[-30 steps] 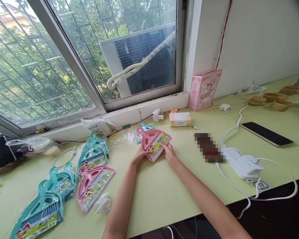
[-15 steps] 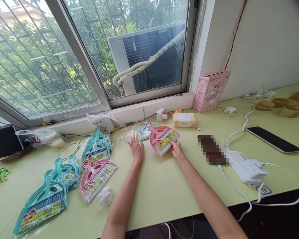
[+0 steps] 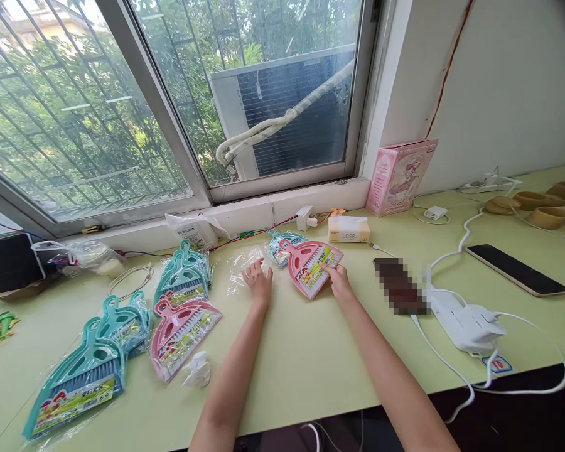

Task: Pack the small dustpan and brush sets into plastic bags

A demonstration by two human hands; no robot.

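My right hand (image 3: 339, 284) grips the lower right edge of a pink dustpan and brush set (image 3: 306, 269) with a printed label. Behind it, partly covered, lies a teal dustpan and brush set (image 3: 277, 250). My left hand (image 3: 258, 282) has its fingers apart, at the right edge of a crumpled clear plastic bag (image 3: 238, 271); whether it presses on the bag I cannot tell. To the left lie a wrapped pink dustpan set (image 3: 183, 336) and several wrapped teal dustpan sets (image 3: 82, 386).
A crumpled white tissue (image 3: 198, 369) lies left of my left forearm. Behind the hands are a tissue pack (image 3: 348, 230) and a white adapter (image 3: 305, 218). On the right sit a power strip (image 3: 466, 323), cables and a phone (image 3: 516, 270). A pink box (image 3: 400, 179) stands by the wall.
The held pink set has shifted slightly right and down. The teal set behind it has moved a little right. My left fingers have drawn in somewhat, and the clear bag lies more spread out.
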